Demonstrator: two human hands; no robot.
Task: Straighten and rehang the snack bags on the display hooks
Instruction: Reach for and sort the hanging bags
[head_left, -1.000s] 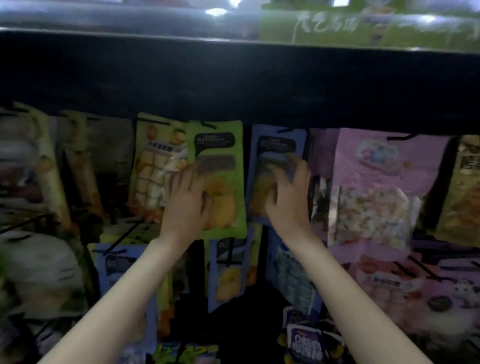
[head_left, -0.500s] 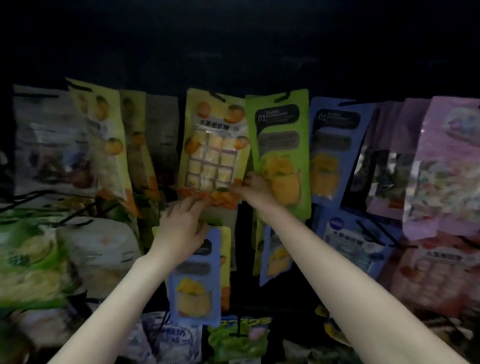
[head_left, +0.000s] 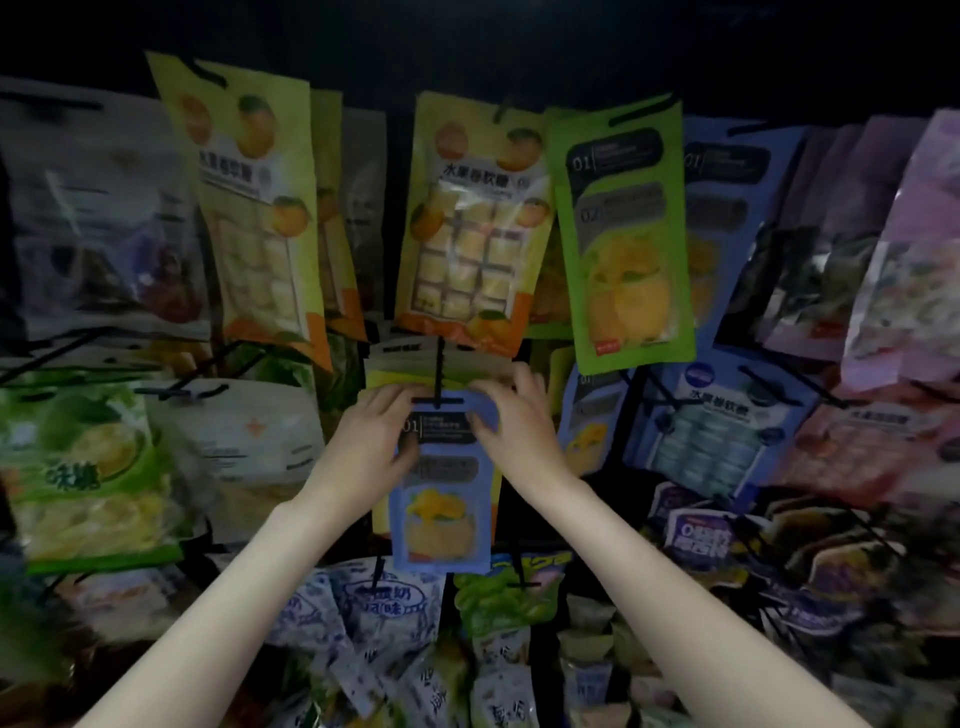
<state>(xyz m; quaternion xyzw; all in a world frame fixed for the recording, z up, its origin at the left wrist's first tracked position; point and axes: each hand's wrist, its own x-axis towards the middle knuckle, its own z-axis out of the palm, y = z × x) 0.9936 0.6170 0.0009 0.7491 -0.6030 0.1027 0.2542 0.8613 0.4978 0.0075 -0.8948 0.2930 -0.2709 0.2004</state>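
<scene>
A blue snack bag (head_left: 441, 514) with a yellow fruit picture hangs in the middle row on a black display hook (head_left: 439, 374). My left hand (head_left: 371, 441) grips its upper left edge, thumb on the front. My right hand (head_left: 511, 421) pinches its upper right corner just beside the hook's crossbar. More bags sit stacked behind it on the same hook. Directly above hang a yellow-green candy bag (head_left: 470, 223) and a green bag (head_left: 621, 234).
Hooks full of bags surround my hands: a tilted yellow-green bag (head_left: 249, 197) upper left, green and white bags (head_left: 78, 467) left, blue (head_left: 719, 421) and pink (head_left: 904, 239) bags right. Lower rows hold white-blue (head_left: 374, 608) and green (head_left: 498, 592) packets. Black hook rods stick out toward me.
The view dropped from the top row to the middle row. Both hands left the upper green and blue bags, came down and took hold of the blue bag on the middle hook.
</scene>
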